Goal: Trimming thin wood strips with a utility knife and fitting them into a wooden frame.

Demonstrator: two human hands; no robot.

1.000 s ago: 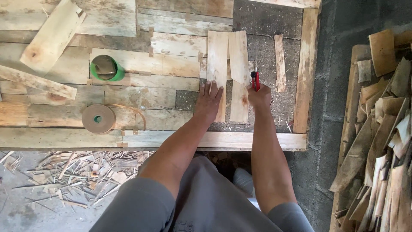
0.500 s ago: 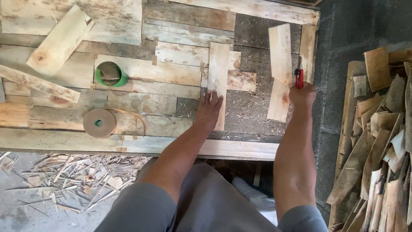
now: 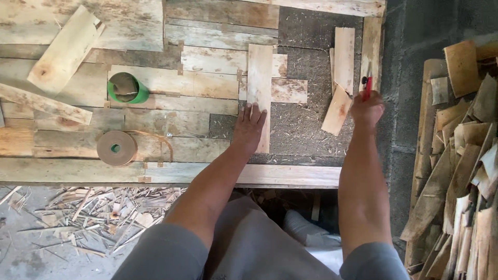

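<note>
Red-handled tool is gripped in the right hand, fingers curled shut around it, over the right edge of the work surface; the tool's kind cannot be told. Just left of that hand two pale wood offcuts are seen: an upright one and a tilted one below it, touching at their ends, both lying on the dark gritty patch. Left hand is laid flat, fingers spread open, nothing grasped, pressed on the lower part of an upright narrow wood strip near the middle of the surface. Surface is made up of weathered planks set side by side, bordered by a pale frame rail at the near edge. Further left a green ring and a brown tape roll are set on the planks, well apart from both hands. A loose board is lying tilted at upper left. Wood shavings are scattered on the floor below; stacked wood scraps are piled at far right.
</note>
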